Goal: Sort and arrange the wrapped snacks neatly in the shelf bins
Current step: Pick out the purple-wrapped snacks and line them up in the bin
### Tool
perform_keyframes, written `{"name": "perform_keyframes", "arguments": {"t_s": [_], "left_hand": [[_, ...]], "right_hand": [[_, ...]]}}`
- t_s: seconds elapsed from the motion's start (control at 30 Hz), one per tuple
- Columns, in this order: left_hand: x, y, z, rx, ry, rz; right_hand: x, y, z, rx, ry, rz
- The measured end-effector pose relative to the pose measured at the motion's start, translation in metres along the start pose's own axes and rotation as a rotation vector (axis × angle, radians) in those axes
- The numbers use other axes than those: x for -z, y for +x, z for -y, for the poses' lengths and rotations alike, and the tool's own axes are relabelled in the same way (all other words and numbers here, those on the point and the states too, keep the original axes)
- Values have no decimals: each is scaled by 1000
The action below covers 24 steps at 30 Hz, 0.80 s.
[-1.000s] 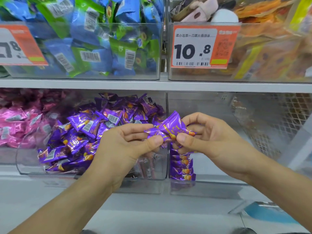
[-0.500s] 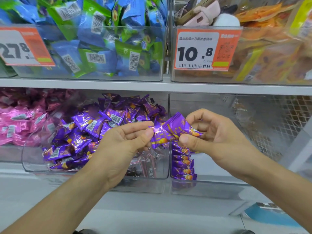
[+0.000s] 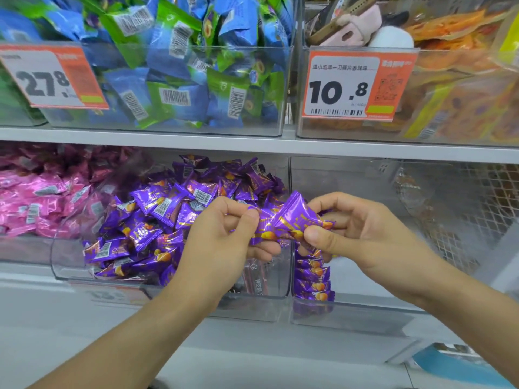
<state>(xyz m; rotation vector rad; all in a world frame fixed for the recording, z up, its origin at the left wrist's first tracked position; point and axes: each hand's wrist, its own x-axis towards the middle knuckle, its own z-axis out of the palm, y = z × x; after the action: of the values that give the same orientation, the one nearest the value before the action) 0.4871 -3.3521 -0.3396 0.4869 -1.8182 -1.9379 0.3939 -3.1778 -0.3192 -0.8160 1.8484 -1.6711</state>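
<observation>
Together, left hand [image 3: 224, 237] and right hand [image 3: 354, 234] pinch purple snacks [image 3: 283, 223].

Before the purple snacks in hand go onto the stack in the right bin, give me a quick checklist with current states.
1. Left hand grips purple snacks: ok.
2. Right hand pinches the same bunch: ok.
3. Bunch squared up: not ok, wrappers fan at angles.
4. Stack in right bin tidy, against its left wall: ok.
5. Room in right bin beside the stack: ok.
6. How many snacks are held: cannot tell.
</observation>
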Motion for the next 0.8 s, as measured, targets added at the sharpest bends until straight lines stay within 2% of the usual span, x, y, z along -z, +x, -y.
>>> {"name": "perform_keyframes", "arguments": {"t_s": [0.17,0.3,0.5,0.67,0.8], "left_hand": [[2,-2,-1,-56,91,19],[-4,-4,1,-111,146,87],[-7,-4,-4,-68,46,222],[-8,-8,0,-83,55,286],[-10,-5,4,-135,99,297]], "right_hand": [[6,-1,4,-11,-42,-40],[5,-4,5,6,-109,39],[8,-3,1,54,-131,-5],[12,-4,1,43,-106,55],[17,-4,1,155,-266,1]]}}
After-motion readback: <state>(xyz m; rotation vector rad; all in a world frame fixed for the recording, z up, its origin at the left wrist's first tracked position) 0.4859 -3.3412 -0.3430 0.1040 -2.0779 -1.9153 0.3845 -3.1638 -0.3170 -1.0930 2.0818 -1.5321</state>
